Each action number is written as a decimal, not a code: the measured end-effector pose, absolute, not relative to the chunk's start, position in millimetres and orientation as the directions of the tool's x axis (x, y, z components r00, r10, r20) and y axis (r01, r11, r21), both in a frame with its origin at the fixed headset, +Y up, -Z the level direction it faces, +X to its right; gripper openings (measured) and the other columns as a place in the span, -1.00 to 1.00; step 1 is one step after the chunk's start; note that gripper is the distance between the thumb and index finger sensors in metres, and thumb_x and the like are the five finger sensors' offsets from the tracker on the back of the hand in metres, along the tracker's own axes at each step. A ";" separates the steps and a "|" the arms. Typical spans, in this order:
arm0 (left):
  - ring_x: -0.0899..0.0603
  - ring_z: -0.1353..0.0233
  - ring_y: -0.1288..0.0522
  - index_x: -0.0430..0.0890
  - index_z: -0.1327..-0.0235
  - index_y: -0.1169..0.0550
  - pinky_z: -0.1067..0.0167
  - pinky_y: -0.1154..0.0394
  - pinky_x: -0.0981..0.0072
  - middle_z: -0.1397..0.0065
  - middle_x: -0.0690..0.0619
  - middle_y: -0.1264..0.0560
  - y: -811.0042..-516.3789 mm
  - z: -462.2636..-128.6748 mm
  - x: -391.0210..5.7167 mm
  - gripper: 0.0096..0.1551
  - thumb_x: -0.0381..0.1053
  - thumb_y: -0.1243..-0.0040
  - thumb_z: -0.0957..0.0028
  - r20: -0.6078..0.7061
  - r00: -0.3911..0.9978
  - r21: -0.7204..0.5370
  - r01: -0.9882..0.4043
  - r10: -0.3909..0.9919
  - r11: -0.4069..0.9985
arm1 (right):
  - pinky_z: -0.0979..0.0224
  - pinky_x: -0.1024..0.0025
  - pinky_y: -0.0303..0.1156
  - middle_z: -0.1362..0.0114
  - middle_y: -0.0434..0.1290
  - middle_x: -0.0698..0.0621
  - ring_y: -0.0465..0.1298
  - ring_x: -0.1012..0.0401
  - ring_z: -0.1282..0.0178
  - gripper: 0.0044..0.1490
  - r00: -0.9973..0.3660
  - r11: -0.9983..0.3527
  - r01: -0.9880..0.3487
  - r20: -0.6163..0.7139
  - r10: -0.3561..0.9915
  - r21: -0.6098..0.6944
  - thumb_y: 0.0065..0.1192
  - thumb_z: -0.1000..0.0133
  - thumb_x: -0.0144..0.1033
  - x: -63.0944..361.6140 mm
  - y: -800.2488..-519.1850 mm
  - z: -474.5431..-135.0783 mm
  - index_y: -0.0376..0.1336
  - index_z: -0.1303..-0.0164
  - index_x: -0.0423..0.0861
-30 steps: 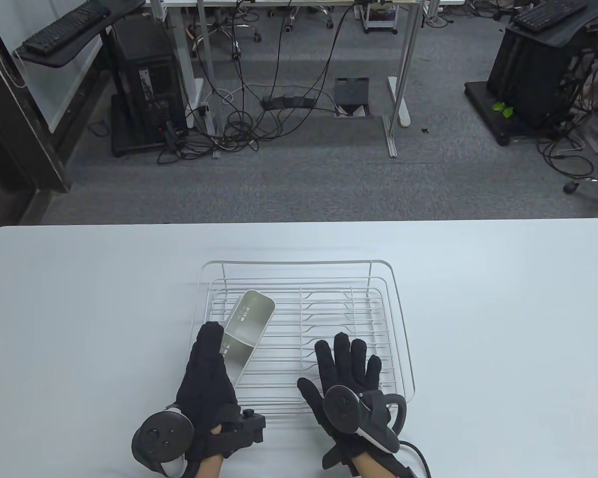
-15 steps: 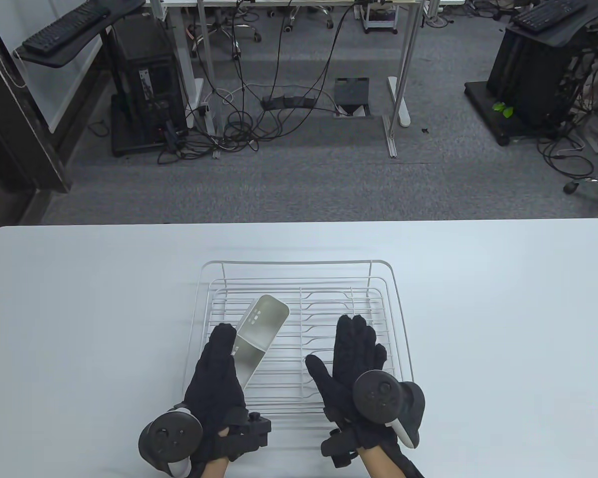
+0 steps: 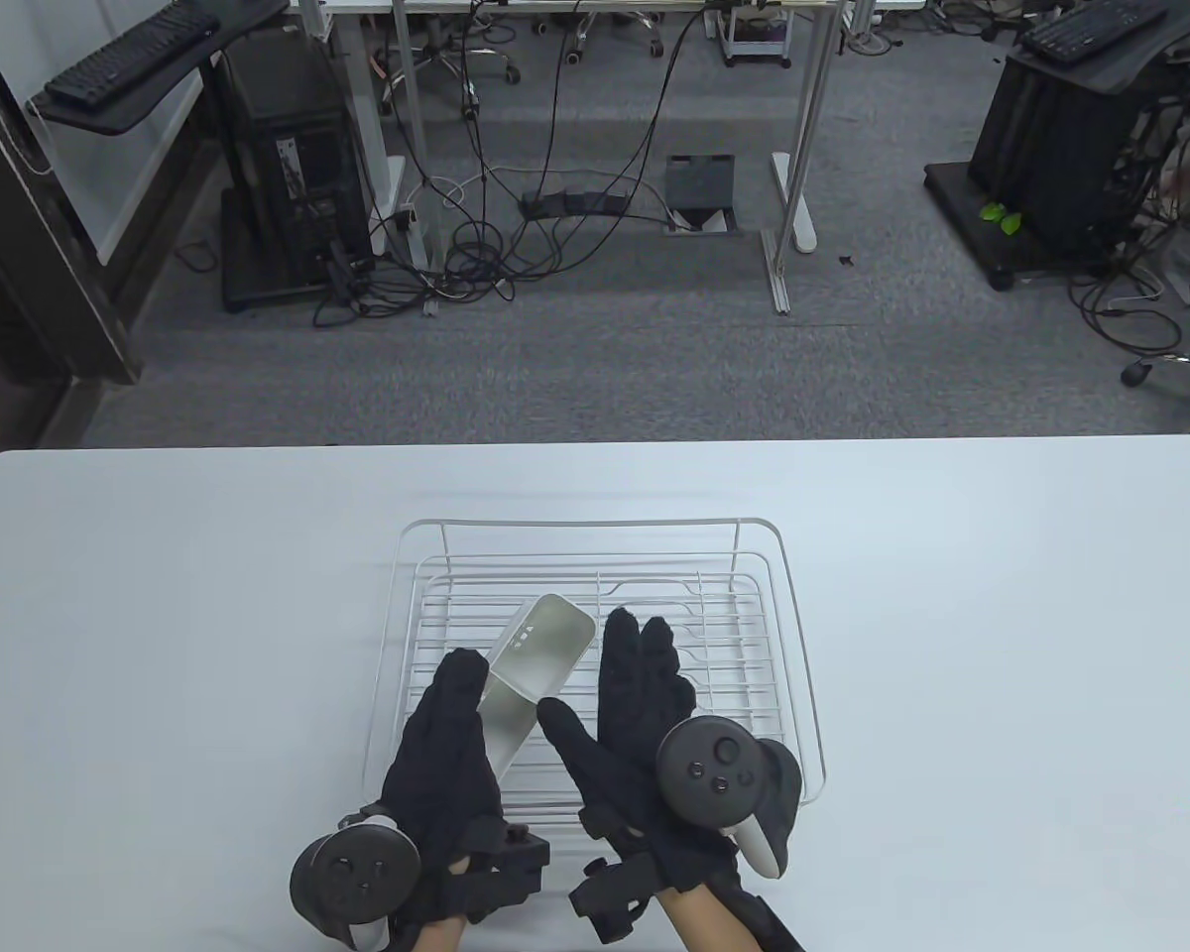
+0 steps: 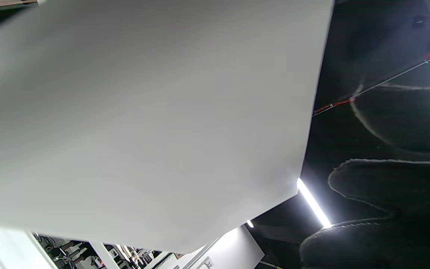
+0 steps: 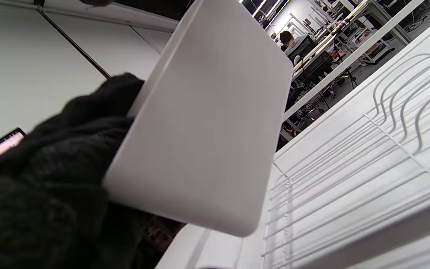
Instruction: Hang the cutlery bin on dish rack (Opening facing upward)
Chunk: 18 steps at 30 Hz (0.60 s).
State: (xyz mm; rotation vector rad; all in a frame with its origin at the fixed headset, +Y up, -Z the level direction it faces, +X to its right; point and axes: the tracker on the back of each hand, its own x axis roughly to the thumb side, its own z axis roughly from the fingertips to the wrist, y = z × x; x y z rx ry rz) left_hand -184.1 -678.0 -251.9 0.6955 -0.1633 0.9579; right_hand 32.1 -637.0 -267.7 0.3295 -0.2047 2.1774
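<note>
The cutlery bin [image 3: 531,669] was held tilted above the dish rack [image 3: 798,635], over its near left part, with its open mouth turned up and toward the far side of the white table [image 3: 1002,615]. The left hand [image 3: 441,769] gripped the bin's lower left side, fingers lying along its wall. In the right wrist view the bin [image 5: 207,123] showed a plain flat wall with rounded corners, the left hand's gloved fingers [image 5: 69,138] wrapped at its edge, and the rack's white wires [image 5: 368,157] lay below and to the right. The right hand [image 3: 640,709] was open, fingers straight and close together, thumb spread, its palm just beside the bin's right wall; contact could not be judged. In the left wrist view the bin's pale wall [image 4: 144,119] filled most of the frame
</note>
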 end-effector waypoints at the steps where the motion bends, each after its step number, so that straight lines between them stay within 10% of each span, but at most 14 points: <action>1: -0.32 -0.45 -0.51 0.03 -0.49 -0.46 -0.23 -0.45 -0.26 -0.50 -0.10 -0.47 -678.4 -251.5 -182.9 -0.45 -0.19 -0.04 -0.19 0.420 0.582 0.475 -0.795 0.696 0.378 | -0.40 -0.34 -0.38 -0.56 -0.38 -0.56 -0.25 -0.47 -0.53 0.00 -0.570 -0.592 -0.806 0.302 0.764 -0.021 0.02 -0.31 0.07 30.9 -638.5 -268.5 -0.48 -0.58 0.04; 18: -0.30 -0.46 -0.51 0.04 -0.49 -0.46 -0.24 -0.46 -0.25 -0.50 -0.09 -0.47 -675.7 -245.3 -166.1 -0.45 -0.18 -0.05 -0.18 0.469 0.597 0.469 -0.793 0.650 0.390 | -0.41 -0.36 -0.21 -0.52 -0.29 -0.62 -0.07 -0.49 -0.51 -0.06 -0.588 -0.611 -0.791 0.305 0.749 -0.023 0.06 -0.30 -0.06 12.3 -653.4 -269.3 -0.43 -0.57 0.12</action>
